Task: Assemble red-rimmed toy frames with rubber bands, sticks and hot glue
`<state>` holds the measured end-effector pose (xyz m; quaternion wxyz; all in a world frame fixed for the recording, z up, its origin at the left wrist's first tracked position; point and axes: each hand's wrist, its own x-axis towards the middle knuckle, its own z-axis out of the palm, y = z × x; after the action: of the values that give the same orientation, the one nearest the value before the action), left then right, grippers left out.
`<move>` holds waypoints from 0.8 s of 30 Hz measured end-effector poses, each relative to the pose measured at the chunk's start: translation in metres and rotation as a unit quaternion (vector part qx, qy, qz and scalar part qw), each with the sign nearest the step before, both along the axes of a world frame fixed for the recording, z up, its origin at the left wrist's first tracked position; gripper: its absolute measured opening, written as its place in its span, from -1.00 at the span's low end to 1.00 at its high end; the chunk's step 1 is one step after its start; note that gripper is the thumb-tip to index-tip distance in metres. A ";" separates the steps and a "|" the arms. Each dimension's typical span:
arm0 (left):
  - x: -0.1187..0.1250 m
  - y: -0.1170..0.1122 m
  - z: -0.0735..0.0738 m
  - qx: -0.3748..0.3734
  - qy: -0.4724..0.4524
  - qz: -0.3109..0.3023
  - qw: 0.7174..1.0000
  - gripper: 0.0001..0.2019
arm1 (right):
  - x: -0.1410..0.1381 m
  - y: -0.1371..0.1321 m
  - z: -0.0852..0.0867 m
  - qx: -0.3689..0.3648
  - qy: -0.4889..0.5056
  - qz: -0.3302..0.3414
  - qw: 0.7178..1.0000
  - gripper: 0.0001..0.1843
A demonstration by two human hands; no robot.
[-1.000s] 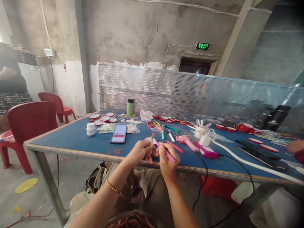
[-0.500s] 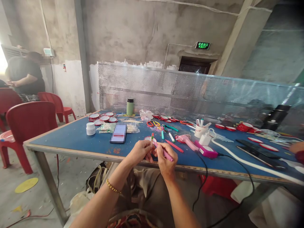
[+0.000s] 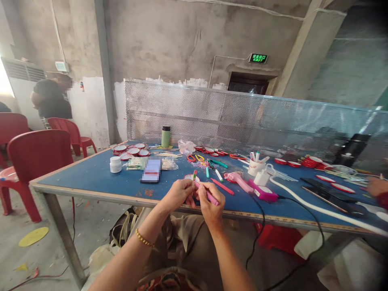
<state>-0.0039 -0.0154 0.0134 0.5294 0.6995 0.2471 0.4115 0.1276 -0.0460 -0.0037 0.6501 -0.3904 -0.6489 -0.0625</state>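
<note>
Close to the table's front edge, my left hand [image 3: 178, 193] pinches a small flat stick [image 3: 194, 175] with green and red-orange colouring, its upper end sticking up above the fingers. My right hand [image 3: 213, 208] grips a pink marker pen [image 3: 213, 199], whose tip end points left at the stick. Fingers hide the exact contact between pen and stick. Just behind the hands lies a round white disc with a red rim [image 3: 188, 176]. A red-pink marker [image 3: 222, 186] rests to the right of my right hand.
A phone [image 3: 151, 170], a white jar [image 3: 115, 165] and a green bottle [image 3: 165, 136] stand left of centre. To the right are a pink hot glue gun [image 3: 239, 182], a cup of pens [image 3: 255, 167], and a white cable [image 3: 303, 204]. Another person's hand [image 3: 376, 186] is at the right edge.
My right hand with the pink marker has shifted slightly left; my left hand stays put. The background person has moved right and turned. The other person's hand at the right edge has moved up.
</note>
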 end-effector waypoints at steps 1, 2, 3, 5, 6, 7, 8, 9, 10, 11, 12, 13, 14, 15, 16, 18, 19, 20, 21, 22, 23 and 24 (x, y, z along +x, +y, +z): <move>0.000 0.000 0.000 0.001 0.000 0.000 1.000 -0.58 | 0.000 0.000 0.000 0.000 0.000 -0.001 1.000 -0.79; 0.000 0.000 0.000 0.001 0.001 0.001 1.000 -0.58 | 0.000 0.000 0.000 0.000 0.000 -0.003 1.000 -0.79; 0.000 0.000 0.000 0.001 0.001 0.002 1.000 -0.58 | 0.000 0.000 0.000 0.000 0.000 -0.003 1.000 -0.79; 0.000 0.000 0.000 0.000 0.002 0.003 1.000 -0.57 | -0.001 -0.001 0.001 -0.003 0.004 -0.005 1.000 -0.79; 0.000 0.000 0.000 0.000 0.003 0.003 1.000 -0.57 | -0.001 -0.001 0.001 -0.004 0.008 -0.005 1.000 -0.78; 0.000 0.000 0.001 -0.001 0.004 0.005 1.000 -0.57 | -0.001 -0.001 0.001 -0.006 0.012 -0.006 1.000 -0.78; 0.000 0.000 0.001 -0.001 0.004 0.006 1.000 -0.57 | -0.001 -0.001 0.001 -0.007 0.014 -0.006 1.000 -0.77; 0.000 0.000 0.001 -0.002 0.005 0.007 1.000 -0.57 | -0.001 -0.001 0.001 -0.007 0.013 -0.007 1.000 -0.77; 0.000 0.000 0.001 -0.003 0.006 0.008 1.000 -0.58 | -0.001 -0.001 0.001 -0.007 0.013 -0.007 1.000 -0.77; 0.000 -0.001 0.002 -0.002 0.007 0.007 1.000 -0.58 | -0.001 -0.001 0.001 -0.006 0.013 -0.006 1.000 -0.78; 0.000 -0.001 0.002 -0.001 0.008 0.007 1.000 -0.59 | -0.001 -0.001 0.001 -0.006 0.017 -0.006 1.000 -0.78; 0.000 -0.001 0.002 0.000 0.009 0.007 1.000 -0.60 | -0.001 -0.001 0.001 -0.005 0.023 -0.005 1.000 -0.79; 0.000 -0.001 0.002 0.001 0.010 0.006 1.000 -0.60 | -0.001 -0.001 0.001 -0.005 0.029 -0.004 1.000 -0.80; 0.000 -0.001 0.002 0.001 0.009 0.006 1.000 -0.61 | -0.001 -0.001 0.001 -0.005 0.032 -0.003 0.999 -0.80; 0.000 -0.001 0.001 0.002 0.008 0.007 1.000 -0.62 | -0.001 -0.001 0.001 -0.006 0.032 -0.002 0.999 -0.81; 0.000 0.000 0.000 0.002 0.007 0.006 1.000 -0.63 | -0.001 -0.002 0.000 -0.005 0.020 0.001 1.000 -0.81; 0.000 0.001 0.000 0.002 0.007 0.006 1.000 -0.63 | -0.001 -0.002 0.001 -0.005 0.011 0.002 1.000 -0.81; 0.000 0.001 -0.001 0.003 0.006 0.005 1.000 -0.63 | -0.001 -0.002 0.001 -0.004 0.004 0.002 1.000 -0.81; 0.000 0.001 -0.001 0.003 0.006 0.004 1.000 -0.63 | -0.001 -0.002 0.001 -0.003 -0.001 0.002 1.000 -0.80; 0.000 0.002 -0.002 0.003 0.005 0.003 1.000 -0.63 | -0.001 -0.002 0.001 -0.002 -0.005 0.001 1.000 -0.80; 0.000 0.002 -0.002 0.003 0.003 0.003 1.000 -0.62 | -0.001 -0.002 0.001 -0.002 -0.008 0.000 1.000 -0.80; 0.000 0.002 -0.002 0.003 0.002 0.004 1.000 -0.62 | -0.001 -0.001 0.001 -0.001 -0.009 -0.002 1.000 -0.80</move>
<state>-0.0036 -0.0138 0.0113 0.5255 0.7009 0.2499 0.4125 0.1268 -0.0473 -0.0025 0.6439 -0.3916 -0.6540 -0.0662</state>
